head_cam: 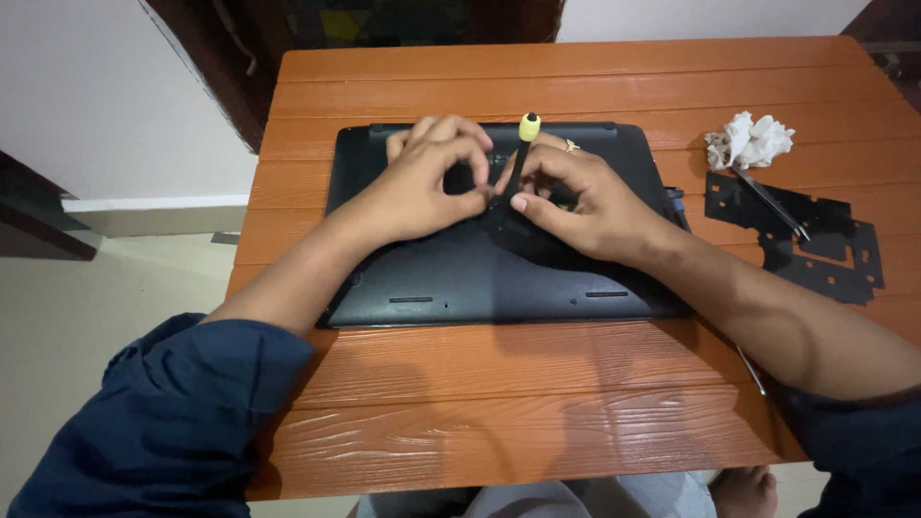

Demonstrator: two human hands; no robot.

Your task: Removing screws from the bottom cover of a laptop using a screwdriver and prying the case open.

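Two hands meet over a black laptop [499,273] that lies upside down in the middle of the orange wooden worktop [537,384]. The right hand [585,206] pinches a thin screwdriver [516,163] with a black shaft and a yellow cap. It stands nearly straight up, with its tip on the laptop's bottom cover. The left hand [422,187] rests just beside it, its thumb and first finger pressed together near the tip. I cannot tell if something tiny, like a screw, sits between them.

To do this well, I think the screwdriver should stay straight up and push down gently, so the tip does not slip and scratch the cover. The left hand helps by keeping things steady close to the tip.

Off to the right lies a flat black sheet [811,240] with cut-out holes. A thin metal tool [772,203] lies across it. A crumpled white tissue [750,140] sits just above the sheet. Another thin metal rod [751,370] peeks out near the right arm.

No box, bowl or tray is on the worktop, so any small loose parts have no holder to sit in.
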